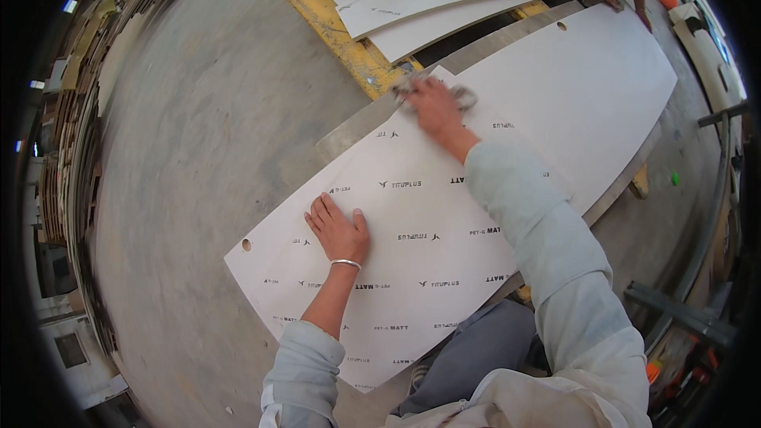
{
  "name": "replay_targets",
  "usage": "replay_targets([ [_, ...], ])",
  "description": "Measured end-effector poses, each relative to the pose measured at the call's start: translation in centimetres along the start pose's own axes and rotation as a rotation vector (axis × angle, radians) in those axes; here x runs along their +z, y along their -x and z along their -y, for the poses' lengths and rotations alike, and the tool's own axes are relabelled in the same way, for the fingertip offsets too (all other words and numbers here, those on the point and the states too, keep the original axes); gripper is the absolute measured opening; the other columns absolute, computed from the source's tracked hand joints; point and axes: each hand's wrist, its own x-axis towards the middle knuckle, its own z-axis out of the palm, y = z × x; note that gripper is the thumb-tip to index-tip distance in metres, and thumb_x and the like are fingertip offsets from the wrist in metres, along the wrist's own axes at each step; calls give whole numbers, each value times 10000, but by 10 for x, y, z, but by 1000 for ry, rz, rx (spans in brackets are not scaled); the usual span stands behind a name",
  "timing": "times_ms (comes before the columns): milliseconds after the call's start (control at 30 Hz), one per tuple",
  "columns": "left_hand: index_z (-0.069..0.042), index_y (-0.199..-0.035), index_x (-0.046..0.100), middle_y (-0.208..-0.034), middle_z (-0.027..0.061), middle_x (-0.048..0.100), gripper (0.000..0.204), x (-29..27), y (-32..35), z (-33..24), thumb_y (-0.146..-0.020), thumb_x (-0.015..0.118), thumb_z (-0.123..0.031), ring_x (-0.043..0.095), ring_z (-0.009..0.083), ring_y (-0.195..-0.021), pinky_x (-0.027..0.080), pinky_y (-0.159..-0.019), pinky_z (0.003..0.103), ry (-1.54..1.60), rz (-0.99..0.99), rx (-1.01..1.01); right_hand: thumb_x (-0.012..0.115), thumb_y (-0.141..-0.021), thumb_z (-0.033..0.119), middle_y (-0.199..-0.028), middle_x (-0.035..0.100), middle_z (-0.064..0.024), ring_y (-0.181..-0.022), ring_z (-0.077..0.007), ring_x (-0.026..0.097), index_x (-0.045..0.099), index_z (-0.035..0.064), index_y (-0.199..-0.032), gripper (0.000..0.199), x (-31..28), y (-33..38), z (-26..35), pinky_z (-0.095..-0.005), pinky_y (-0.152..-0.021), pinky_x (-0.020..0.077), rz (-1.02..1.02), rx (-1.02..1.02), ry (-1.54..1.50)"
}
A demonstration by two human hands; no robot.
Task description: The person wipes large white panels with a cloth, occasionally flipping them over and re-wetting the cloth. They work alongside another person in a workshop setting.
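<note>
So the main piece is a long, flat white sheet panel with black repeating print (432, 210), lying face up and stretched from about 8 o'clock to 2 o'clock. The print covers the 7-ish half, while the 2 o'clock half is plain white. There's a round hole near the edge at 8–9 o'clock, another around 1. Then a crumpled grey cloth rag (464, 97), kinda blurry, bunched at the panel's 12 o'clock edge.

Stacked boards (73, 111) edge the grey floor (198, 111).
</note>
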Motion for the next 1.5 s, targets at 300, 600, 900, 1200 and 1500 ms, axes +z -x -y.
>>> replay_targets([
  [300,102,-1486,354,-1520,264,401,663,-1,4,10,-919,536,-190,303,406,-1479,116,-1276,556,133,-66,5,590,-862,50,-1223,623,-138,-1104,-327,572,741,65,-1060,249,1,32,31,-450,-925,497,-62,-51,-23],
  [600,110,-1476,362,-1518,264,412,711,1,8,16,-863,569,-186,308,415,-1478,126,-1278,549,208,-106,54,558,-853,6,-1267,620,-162,-1140,-366,568,746,46,-992,237,-46,188,60,-481,-974,485,88,-141,-163],
  [900,109,-1432,405,-1526,289,395,668,-14,25,10,-822,598,-83,303,457,-1472,194,-1263,552,628,-221,128,554,-820,-88,-1281,583,-159,-1116,-395,529,688,74,-1318,541,-31,72,-2,-475,-1003,459,-120,182,67],
  [1200,83,-1445,445,-1547,306,384,686,-52,282,15,-819,602,-151,324,525,-1450,209,-1229,633,281,65,29,578,-835,29,-1118,640,-125,-1100,-370,574,760,68,-1086,313,70,86,281,-463,-987,480,294,-327,-327],
  [1500,60,-1527,385,-1652,244,283,699,-54,288,31,-911,539,-233,223,406,-1556,186,-1266,559,254,209,47,600,-887,41,-1114,631,-140,-1044,-356,599,766,84,-1079,258,61,78,246,-465,-904,515,239,-265,-207],
])
